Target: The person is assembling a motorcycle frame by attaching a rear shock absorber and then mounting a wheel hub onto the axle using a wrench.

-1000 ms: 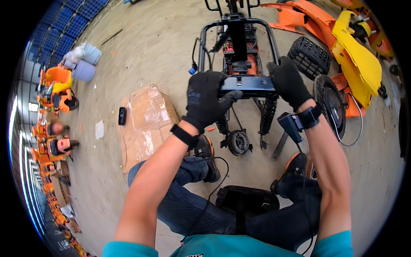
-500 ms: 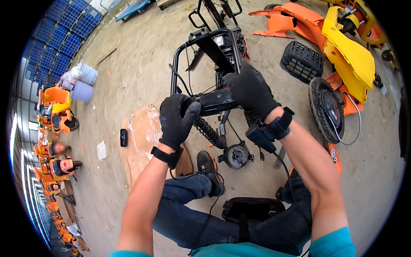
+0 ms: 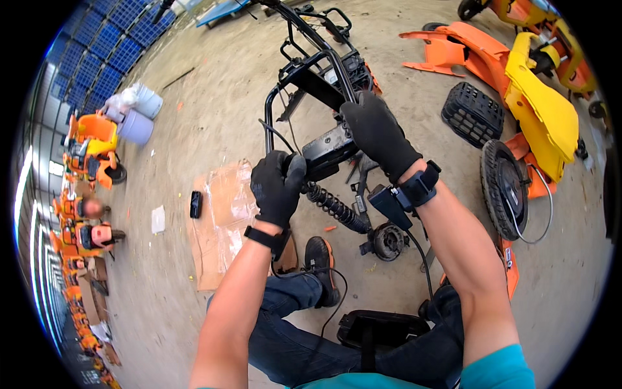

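A black tubular vehicle frame (image 3: pixel 269 110) stands in front of me, with a scuffed black box-shaped crosspiece (image 3: pixel 329 146) at its near end. My left hand (image 3: pixel 277 188), in a black glove, is closed around the frame at the left end of that crosspiece. My gloved right hand (image 3: pixel 381 136) grips the frame at the right end. Below the crosspiece hangs a coil-spring shock absorber (image 3: pixel 338 209), tilted down to the right. A round metal hub (image 3: pixel 389 242) sits beneath it, near the floor. Both palms and the gripped spots are hidden.
Flattened cardboard (image 3: pixel 220 220) lies left, with a small black object (image 3: pixel 195 204) on it. To the right are a black basket (image 3: pixel 473 114), a wheel (image 3: pixel 504 189) and yellow body panels (image 3: pixel 541 107). A black tray (image 3: pixel 382 329) is between my legs. Buckets (image 3: pixel 136 126) stand far left.
The frame has tilted in my hands, so more of the crosspiece's upper face shows. The hub has shifted right beneath it. Both hands keep their grip, and the whole view has shifted a little.
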Tool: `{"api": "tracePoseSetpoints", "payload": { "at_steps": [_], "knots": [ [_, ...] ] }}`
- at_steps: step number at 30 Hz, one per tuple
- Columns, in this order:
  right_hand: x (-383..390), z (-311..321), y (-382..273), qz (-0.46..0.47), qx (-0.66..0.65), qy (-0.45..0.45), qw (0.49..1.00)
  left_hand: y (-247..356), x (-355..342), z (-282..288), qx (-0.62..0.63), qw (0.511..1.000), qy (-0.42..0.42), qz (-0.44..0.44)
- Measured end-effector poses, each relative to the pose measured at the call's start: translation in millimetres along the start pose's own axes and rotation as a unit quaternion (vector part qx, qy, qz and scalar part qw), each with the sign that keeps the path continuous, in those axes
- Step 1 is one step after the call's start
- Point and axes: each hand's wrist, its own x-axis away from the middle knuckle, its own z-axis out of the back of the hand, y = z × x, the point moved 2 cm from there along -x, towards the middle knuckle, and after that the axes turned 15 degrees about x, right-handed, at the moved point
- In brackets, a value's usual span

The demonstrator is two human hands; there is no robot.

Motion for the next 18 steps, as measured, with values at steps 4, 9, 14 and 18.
{"api": "tracePoseSetpoints", "payload": {
  "at_steps": [4, 9, 14, 18],
  "knots": [
    [-12.0, -10.6, -14.6, 0.012, -0.022, 0.014, 1.0, -10.4, 2.4, 6.2, -0.018, 0.999, 0.044, 0.003],
    [-23.0, -28.3, -17.8, -0.044, -0.171, -0.05, 0.983, -29.0, 5.4, 17.9, -0.069, 0.997, -0.027, 0.009],
    [-30.1, -13.5, -43.0, -0.193, -0.293, -0.16, 0.922, -33.5, 9.2, 34.0, -0.094, 0.991, -0.093, 0.015],
    [-28.0, -21.9, -36.9, 0.014, -0.104, -0.071, 0.992, -34.0, 13.2, 33.3, -0.098, 0.99, -0.097, 0.0]
  ]
}}
